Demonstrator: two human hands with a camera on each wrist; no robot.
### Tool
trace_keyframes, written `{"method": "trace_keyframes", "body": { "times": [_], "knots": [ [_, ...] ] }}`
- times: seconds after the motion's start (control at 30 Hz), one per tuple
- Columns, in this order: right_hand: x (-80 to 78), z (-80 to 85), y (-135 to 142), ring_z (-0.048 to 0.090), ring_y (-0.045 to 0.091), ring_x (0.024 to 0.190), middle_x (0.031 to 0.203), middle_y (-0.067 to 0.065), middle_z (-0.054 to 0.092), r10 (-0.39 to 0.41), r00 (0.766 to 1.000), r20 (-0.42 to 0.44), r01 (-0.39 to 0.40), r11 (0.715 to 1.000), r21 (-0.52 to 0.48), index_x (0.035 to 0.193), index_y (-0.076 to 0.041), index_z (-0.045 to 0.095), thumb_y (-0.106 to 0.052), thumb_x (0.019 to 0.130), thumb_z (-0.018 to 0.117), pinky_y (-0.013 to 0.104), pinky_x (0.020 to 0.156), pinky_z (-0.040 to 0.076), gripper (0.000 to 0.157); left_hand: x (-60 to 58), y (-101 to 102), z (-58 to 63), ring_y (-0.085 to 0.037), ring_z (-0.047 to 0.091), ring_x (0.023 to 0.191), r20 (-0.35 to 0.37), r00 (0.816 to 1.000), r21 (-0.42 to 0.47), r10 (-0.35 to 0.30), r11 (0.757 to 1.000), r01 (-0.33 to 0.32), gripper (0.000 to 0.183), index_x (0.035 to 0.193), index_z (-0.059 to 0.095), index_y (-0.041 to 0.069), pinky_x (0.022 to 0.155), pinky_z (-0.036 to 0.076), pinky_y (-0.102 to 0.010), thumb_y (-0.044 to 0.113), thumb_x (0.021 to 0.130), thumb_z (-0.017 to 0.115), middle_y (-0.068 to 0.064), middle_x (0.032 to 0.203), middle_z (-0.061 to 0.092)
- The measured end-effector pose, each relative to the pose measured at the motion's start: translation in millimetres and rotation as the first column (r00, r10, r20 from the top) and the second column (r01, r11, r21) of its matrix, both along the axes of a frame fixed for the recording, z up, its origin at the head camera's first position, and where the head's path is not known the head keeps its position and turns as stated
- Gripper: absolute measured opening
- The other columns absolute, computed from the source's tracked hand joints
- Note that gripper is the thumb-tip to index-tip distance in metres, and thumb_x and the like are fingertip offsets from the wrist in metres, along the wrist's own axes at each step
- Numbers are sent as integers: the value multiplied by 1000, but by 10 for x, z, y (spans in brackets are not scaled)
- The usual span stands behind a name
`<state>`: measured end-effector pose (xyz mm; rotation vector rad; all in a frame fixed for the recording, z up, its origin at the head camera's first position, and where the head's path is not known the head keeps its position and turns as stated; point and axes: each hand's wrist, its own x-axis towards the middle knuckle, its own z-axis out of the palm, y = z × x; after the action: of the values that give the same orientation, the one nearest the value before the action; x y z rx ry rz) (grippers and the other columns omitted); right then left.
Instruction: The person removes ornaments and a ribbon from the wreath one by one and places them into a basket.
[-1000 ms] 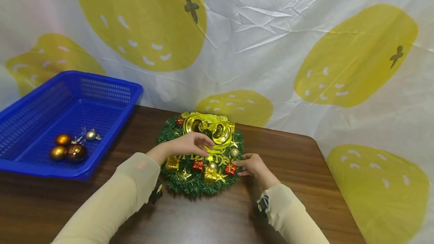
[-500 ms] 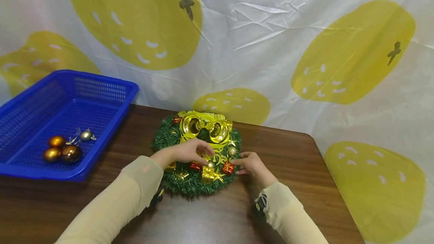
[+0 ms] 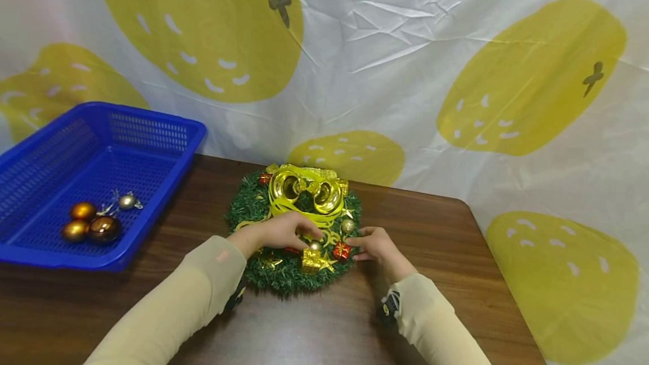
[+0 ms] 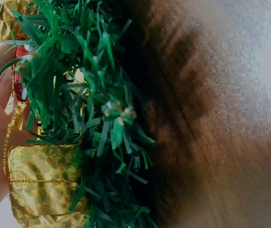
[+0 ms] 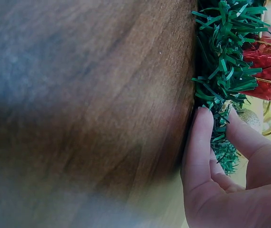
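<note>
A green Christmas wreath (image 3: 296,283) lies flat on the brown table, trimmed with gold bells (image 3: 328,196), stars and foil gift boxes. My left hand (image 3: 284,232) reaches over its lower middle; thumb and curled fingers close around a small gold bauble (image 3: 315,245), just above a gold gift box (image 3: 310,262). My right hand (image 3: 377,249) pinches the wreath's right edge beside a red gift box (image 3: 342,251); the right wrist view shows the thumb on top and a finger at the underside. In the left wrist view, a gold gift box (image 4: 47,183) sits before the left palm.
A blue plastic basket (image 3: 167,207) stands at the left, holding orange and brown baubles (image 3: 105,230) and a small pale gold bauble (image 3: 127,201). A white cloth (image 3: 395,83) with yellow fruit prints hangs behind the table (image 3: 431,218).
My left hand has come down from over the middle of the wreath to the small gold bauble, its fingers drawing in. The right hand keeps its hold on the wreath's edge.
</note>
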<state>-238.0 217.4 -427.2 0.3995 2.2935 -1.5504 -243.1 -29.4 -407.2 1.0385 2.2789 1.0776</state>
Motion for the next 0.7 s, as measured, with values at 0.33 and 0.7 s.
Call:
{"method": "trace_keyframes", "body": {
  "times": [0.33,0.7],
  "knots": [
    [8,25,-10,44,8,48,61,0,40,1,1000,10,-1,1000,15,134,14,36,-4,85,66,24,53,55,60,-18,24,31,-20,58,105,-125,989,-90,-83,993,72,31,117,67,11,88,49,-29,6,86,65,-6,118,63],
    [11,21,1,42,7,47,56,-2,38,11,1000,10,-11,1000,11,134,14,36,-4,85,66,24,52,55,61,-21,-12,49,-16,60,99,17,1000,-12,7,1000,-6,28,116,66,9,84,50,-27,15,89,64,-6,115,64]
  ]
}}
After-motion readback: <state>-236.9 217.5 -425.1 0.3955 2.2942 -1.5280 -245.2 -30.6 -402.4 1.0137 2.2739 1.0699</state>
